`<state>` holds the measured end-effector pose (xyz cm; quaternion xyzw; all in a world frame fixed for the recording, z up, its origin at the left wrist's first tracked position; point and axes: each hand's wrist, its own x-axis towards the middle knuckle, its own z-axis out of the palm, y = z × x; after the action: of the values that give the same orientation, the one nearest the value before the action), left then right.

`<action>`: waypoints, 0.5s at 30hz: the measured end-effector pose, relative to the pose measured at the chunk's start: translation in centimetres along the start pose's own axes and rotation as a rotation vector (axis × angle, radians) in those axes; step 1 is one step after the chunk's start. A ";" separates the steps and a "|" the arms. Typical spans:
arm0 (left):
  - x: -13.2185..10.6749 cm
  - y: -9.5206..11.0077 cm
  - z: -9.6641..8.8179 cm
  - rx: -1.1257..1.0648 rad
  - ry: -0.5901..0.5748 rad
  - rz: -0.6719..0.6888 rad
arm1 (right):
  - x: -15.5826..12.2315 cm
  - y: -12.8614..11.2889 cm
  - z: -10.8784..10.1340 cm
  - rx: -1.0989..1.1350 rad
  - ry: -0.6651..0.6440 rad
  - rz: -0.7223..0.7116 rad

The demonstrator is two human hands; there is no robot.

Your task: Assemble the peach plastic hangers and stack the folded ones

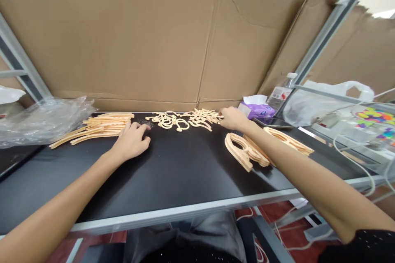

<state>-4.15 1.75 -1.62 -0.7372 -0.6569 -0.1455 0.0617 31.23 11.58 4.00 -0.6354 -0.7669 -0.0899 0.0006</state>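
My left hand (132,139) rests at the right end of a stack of long, curved beige strips (101,125), its fingers apart and nothing visible in them. On the far side of the black tabletop lies a loose heap of small beige hook-shaped pieces (180,121). My right hand (233,118) is at the right end of that heap with its fingers bent down together; whatever is between the fingertips is hidden. Under my right forearm is a group of beige looped pieces with curved arms (247,150), like plastic hanger parts. More of them (286,139) lie beyond the forearm.
Clear plastic wrap (46,119) lies at the left. A purple tissue pack (257,109), a bottle (280,90) and a white plastic bag (324,102) stand at the right, near white cables (352,160). A cardboard wall (138,41) closes off the back.
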 end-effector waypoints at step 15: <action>-0.2 0.5 -0.6 0.015 0.002 -0.032 | -1.4 -5.2 -1.4 -0.041 0.034 -0.198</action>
<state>-3.79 1.30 -1.12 -0.7261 -0.6695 -0.1422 0.0658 26.24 9.13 4.47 -0.5549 -0.8237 -0.1158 -0.0084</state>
